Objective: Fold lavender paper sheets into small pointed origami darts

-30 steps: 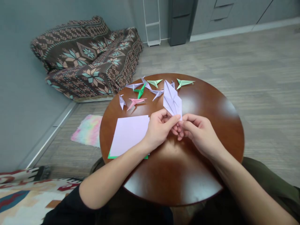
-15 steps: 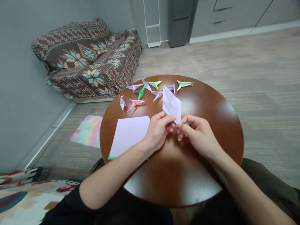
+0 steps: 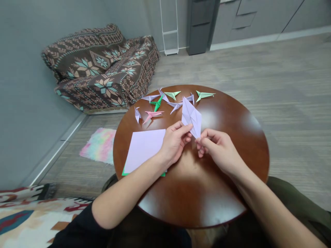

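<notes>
A lilac sheet of origami paper (image 3: pixel 191 115), folded into a kite-like diamond with creases, is held up above the table between both hands. My left hand (image 3: pixel 178 139) pinches its lower left edge, thumb on top. At the bottom tip, the fingers of my right hand (image 3: pixel 213 144) are closed on the paper. Under my left forearm lies a stack of flat paper (image 3: pixel 144 150), lilac on top with green showing at its edges. Behind the folded piece are several folded paper birds, among them a pink one (image 3: pixel 153 115), a dark green one (image 3: pixel 157 103) and a pale green one (image 3: pixel 205 95).
The round brown table (image 3: pixel 238 137) stands in front of my legs. Beyond it at the left is a sofa (image 3: pixel 103 72) under a patterned cover, with a fluffy pastel rug (image 3: pixel 99 145) on the floor nearer me. Grey cabinets (image 3: pixel 248 20) line the back.
The right flap of the lilac paper now lies narrower, and its lower part tapers more to the tip in my right hand. The whole view has shifted slightly.
</notes>
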The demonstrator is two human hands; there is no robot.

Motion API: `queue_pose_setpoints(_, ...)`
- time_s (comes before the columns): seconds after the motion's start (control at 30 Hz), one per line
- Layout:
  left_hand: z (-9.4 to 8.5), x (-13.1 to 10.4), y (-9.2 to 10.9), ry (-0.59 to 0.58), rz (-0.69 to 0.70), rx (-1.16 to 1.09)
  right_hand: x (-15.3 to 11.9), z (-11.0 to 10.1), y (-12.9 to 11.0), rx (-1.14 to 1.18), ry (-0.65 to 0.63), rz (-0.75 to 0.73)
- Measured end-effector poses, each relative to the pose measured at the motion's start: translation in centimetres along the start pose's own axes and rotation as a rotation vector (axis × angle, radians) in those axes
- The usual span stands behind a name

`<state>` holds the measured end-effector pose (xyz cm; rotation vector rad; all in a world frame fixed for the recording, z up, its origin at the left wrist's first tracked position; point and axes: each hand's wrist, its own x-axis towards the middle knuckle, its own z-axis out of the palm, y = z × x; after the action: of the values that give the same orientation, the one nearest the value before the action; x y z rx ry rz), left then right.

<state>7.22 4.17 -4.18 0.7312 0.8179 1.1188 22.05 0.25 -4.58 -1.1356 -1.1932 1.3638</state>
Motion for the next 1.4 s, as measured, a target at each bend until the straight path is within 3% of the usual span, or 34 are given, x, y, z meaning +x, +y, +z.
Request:
queue_pose_setpoints(0.13, -0.1, 0.1, 0.2, 0.002, 0.006, -0.007, 0.0, 0.1, 0.0, 0.003, 0.004, 0.037)
queue_pose_setpoints(0.33, 0.3, -0.5, 0.0, -0.08, -0.035, 0.124, 0.2, 0.2, -0.1, 0.049, 0.065, -0.03)
queue_pose_setpoints(0.5, 0.1, -0.5, 0.1, -0.063, 0.097, 0.306, 0.2, -0.1, -0.1, -0.015, 0.029, -0.014)
queue_pose_setpoints(0.63, 0.1, -0.8, 0.2, -0.106, 0.15, 0.394, 0.1, -0.1, -0.1, 0.006, 0.085, -0.011)
queue_pose_setpoints(0.8, 0.1, -0.8, -0.3, -0.099, 0.169, 0.355, 0.1, 0.2, -0.3, 0.01, 0.127, -0.035)
queue_pose_setpoints(1.03, -0.4, 0.1, 0.1, 0.008, 0.23, 0.201, 0.1, -0.1, 0.3, -0.067, 0.151, 0.031)
queue_pose_setpoints(1.13, -0.5, 0.1, 0.3, 0.002, 0.212, 0.2, 0.1, -0.1, 0.1, -0.039, 0.125, -0.024)
queue_pose_setpoints(1.23, -0.4, 0.0, 0.1, -0.046, 0.147, 0.233, 0.3, -0.1, -0.2, 0.031, 0.197, -0.104)
queue_pose_setpoints(1.4, -0.3, -0.3, -0.3, -0.168, 0.076, 0.276, 0.4, -0.1, -0.3, 0.029, 0.264, -0.101)
